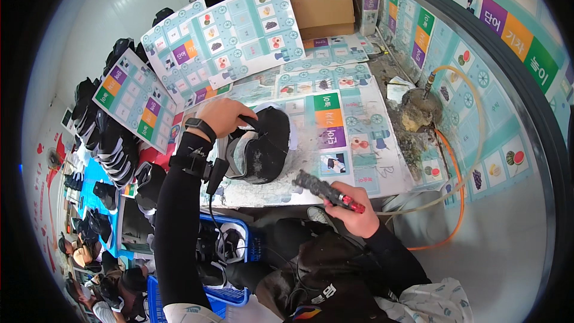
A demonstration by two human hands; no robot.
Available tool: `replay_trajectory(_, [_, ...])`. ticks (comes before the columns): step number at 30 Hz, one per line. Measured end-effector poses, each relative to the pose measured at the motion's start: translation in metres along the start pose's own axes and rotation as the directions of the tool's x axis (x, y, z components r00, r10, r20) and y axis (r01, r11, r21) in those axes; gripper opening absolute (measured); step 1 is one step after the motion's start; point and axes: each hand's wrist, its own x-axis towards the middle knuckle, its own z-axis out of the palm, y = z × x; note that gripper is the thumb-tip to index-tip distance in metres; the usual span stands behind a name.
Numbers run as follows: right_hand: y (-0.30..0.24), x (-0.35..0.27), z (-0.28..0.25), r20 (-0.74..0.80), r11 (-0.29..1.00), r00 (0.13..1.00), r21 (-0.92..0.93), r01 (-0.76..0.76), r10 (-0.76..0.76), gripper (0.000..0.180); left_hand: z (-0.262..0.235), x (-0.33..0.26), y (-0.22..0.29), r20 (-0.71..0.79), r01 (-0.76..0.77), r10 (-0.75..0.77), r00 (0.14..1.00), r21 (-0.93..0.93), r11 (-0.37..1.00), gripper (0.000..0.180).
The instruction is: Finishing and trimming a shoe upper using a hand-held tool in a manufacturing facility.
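A black shoe upper (270, 151) with a pale lining rests on the work table, near its front edge. My left hand (222, 117) is closed on the top edge of the upper from its left side, fingers pinching the black material. To the right, my right hand (357, 215) is wrapped round a spray gun (320, 188), dark and crusted at the front and red near the grip. The nozzle end points left toward the upper and stays apart from it. A pale hose (475, 161) runs from near my right hand.
Printed picture sheets (359, 137) cover the table and stand as panels (257, 30) behind it. A crusted pot (421, 110) and an orange hose (459, 203) are at the right. Blue baskets (256, 245) with shoe parts sit below; stacked black uppers (110, 149) and several people are left.
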Motion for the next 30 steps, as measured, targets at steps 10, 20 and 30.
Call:
replay_trajectory(10, [0.014, -0.006, -0.004, -0.120, 0.999, 0.991, 0.007, -0.050, 0.050, 0.017, 0.005, -0.007, 0.000, -0.032, 0.014, -0.015, 0.999, -0.025, 1.000, 0.029])
replay_trajectory(20, [0.020, 0.000, -0.009, -0.016, 0.988, 0.996, -0.128, -0.088, 0.086, 0.019, 0.011, -0.006, -0.010, -0.069, 0.030, -0.036, 0.997, -0.086, 0.996, 0.029])
replay_trajectory(30, [0.060, 0.075, -0.086, -0.294, 0.805, 0.953, -0.581, -0.119, -0.072, 0.050, -0.031, -0.175, -0.001, -0.438, 0.266, -0.286, 0.852, -0.107, 0.958, 0.030])
